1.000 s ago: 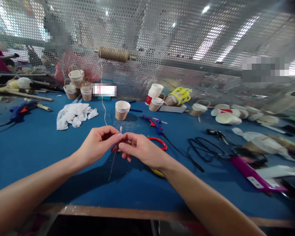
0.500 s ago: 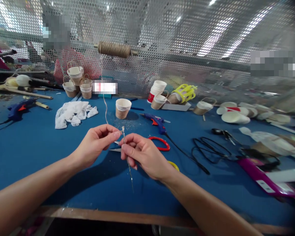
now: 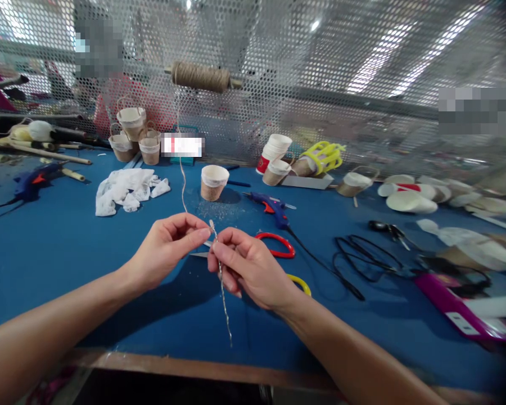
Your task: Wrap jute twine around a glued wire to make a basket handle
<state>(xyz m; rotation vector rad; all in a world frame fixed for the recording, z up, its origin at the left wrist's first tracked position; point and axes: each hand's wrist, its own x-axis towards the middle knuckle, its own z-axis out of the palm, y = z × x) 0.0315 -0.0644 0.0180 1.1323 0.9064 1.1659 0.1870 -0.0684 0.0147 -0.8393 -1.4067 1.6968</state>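
Note:
My left hand (image 3: 162, 247) pinches the light twine (image 3: 183, 183) between thumb and fingertips. The twine runs down from a brown spool (image 3: 201, 77) above. My right hand (image 3: 253, 267) is closed round a thin, shiny twisted wire (image 3: 225, 306), whose lower end hangs below the fingers. The wire's pale top end stands just right of my left fingertips; whether the twine is looped round it, I cannot tell. Scissors with one red handle (image 3: 292, 247) and one yellow handle (image 3: 307, 286) lie partly hidden beneath my right hand.
A brown-and-white cup (image 3: 214, 184) stands beyond my hands, with a blue glue gun (image 3: 274, 208) to its right and a crumpled white cloth (image 3: 124, 188) to its left. Small handled buckets (image 3: 130, 121) stack at back left. A purple power strip (image 3: 447, 304) and cables lie at right.
My right hand has tilted the wire slightly, and its lower end now reaches a little further down and right. Both hands keep their grip. The view has shifted slightly.

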